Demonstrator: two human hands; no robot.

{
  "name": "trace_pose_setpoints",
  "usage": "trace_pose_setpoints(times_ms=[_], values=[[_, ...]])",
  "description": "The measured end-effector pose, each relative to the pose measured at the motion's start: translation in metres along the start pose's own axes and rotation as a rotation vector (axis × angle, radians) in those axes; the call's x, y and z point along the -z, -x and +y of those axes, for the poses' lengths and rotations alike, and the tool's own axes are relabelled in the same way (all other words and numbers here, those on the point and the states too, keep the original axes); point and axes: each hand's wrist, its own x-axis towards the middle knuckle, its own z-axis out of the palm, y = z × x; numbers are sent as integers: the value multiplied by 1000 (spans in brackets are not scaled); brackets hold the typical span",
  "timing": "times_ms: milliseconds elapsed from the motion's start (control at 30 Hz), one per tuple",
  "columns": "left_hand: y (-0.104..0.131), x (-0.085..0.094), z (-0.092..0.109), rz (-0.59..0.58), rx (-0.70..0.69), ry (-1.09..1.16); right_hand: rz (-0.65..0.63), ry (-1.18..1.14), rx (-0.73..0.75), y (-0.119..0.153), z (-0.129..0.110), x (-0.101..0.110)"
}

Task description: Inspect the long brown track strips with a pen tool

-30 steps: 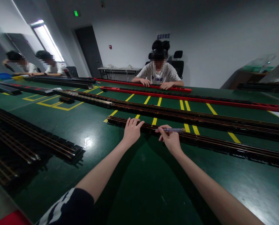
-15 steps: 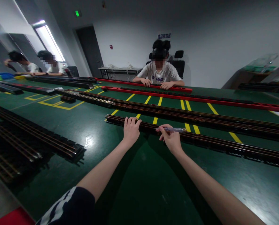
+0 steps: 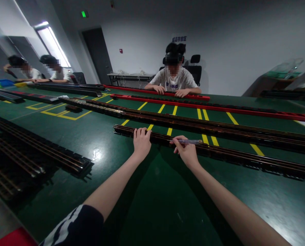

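A long dark rail [image 3: 234, 155] with copper strips lies across the green table in front of me. My left hand [image 3: 141, 141] rests on it near its left end, fingers curled over its top. My right hand [image 3: 186, 151] is a little to the right on the same rail and grips a thin translucent pen-like tool [image 3: 190, 141] that points right along the rail.
More long dark rails [image 3: 193, 124] lie parallel behind, then red rails [image 3: 219, 108]. A stack of dark rails [image 3: 39, 153] sits at left. A person [image 3: 174, 80] sits opposite with hands on a red rail; two more people [image 3: 39, 71] sit far left. Yellow lines mark the table.
My left hand has slid slightly left along the rail and its fingers have curled over it. The rail has shifted slightly left. My right hand with the tool has stayed in place.
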Motion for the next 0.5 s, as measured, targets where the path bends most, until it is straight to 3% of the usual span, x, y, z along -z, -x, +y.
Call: trace_pose_setpoints(times_ms=[300,500], values=[[-4,0,-2,-73,-142,144,99,38,15,-1,8,0],[-6,1,-1,-164,-278,243,40,24,16,-1,10,1]])
